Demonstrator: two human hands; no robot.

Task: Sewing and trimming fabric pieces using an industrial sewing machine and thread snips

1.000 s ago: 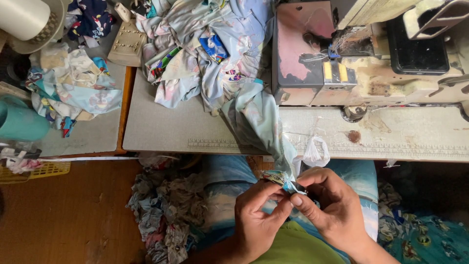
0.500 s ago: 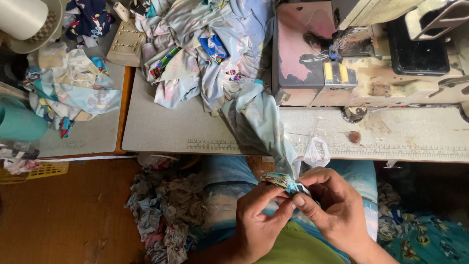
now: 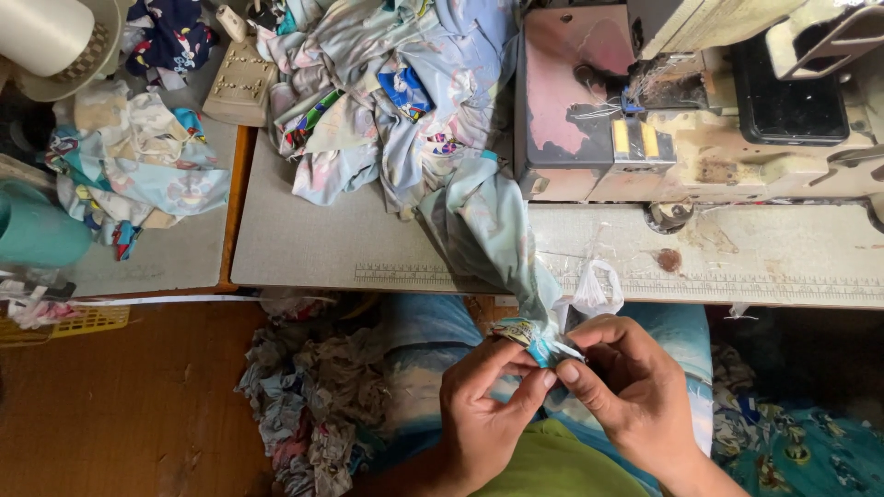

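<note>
A long strip of pale blue printed fabric (image 3: 493, 230) hangs from the pile on the grey table (image 3: 313, 248) down to my lap. My left hand (image 3: 483, 419) and my right hand (image 3: 626, 391) meet just below the table's edge, and both pinch the strip's lower end (image 3: 539, 345) between thumb and fingers. The fingertips of the two hands almost touch. A worn sewing machine (image 3: 700, 101) stands on the table at the right, above my hands.
A heap of printed cloth (image 3: 387, 83) lies at the table's back. A second heap (image 3: 129, 166) sits on the left table beside a teal cylinder (image 3: 37, 230) and a white thread cone (image 3: 41, 32). Fabric scraps (image 3: 313, 405) cover the wooden floor.
The fingers of both hands have shifted slightly on the fabric end, working it between them. The hands stay in the same place.
</note>
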